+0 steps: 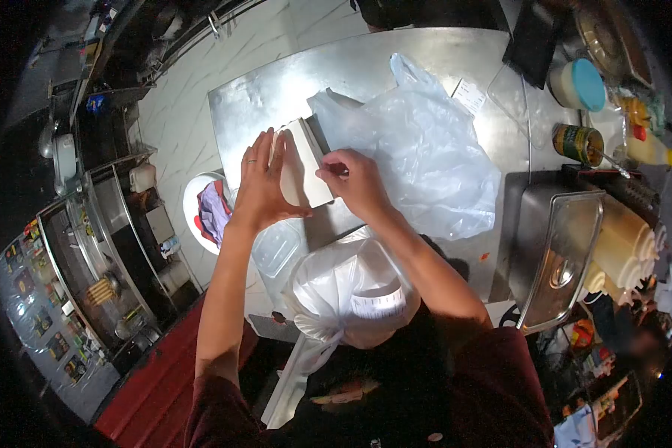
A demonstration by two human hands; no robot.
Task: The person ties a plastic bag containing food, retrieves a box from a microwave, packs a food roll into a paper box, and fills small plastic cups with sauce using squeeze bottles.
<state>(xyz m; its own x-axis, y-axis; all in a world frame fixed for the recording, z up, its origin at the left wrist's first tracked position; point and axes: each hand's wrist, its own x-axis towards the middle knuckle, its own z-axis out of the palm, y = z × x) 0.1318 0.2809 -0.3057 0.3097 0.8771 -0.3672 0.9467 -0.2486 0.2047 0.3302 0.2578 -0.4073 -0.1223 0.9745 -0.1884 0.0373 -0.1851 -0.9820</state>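
Note:
A white, oblong, box-like carton (pixel 301 160) lies on the steel table between my hands. My left hand (pixel 263 183) spans its left side, fingers stretched out and thumb spread towards the near end. At the right edge, my right hand (pixel 355 181) has its fingers curled and pinched together against the carton; exactly what they grip is partly hidden. To the right spreads a large translucent plastic bag (pixel 433 142). Closer to my body sits a knotted white plastic bag (pixel 328 287) with a printed slip (pixel 378 302) on it. A clear plastic container (pixel 278 245) is below my left hand.
The steel table (pixel 254 93) carries a paper slip (pixel 469 97) at the far right. A white bowl (pixel 194 190) with purple and red cloth stands left. Along the right are a blue-lidded tub (pixel 588 84), an open jar (pixel 579 145), a steel container (pixel 564 261) and squeeze bottles (pixel 623 235).

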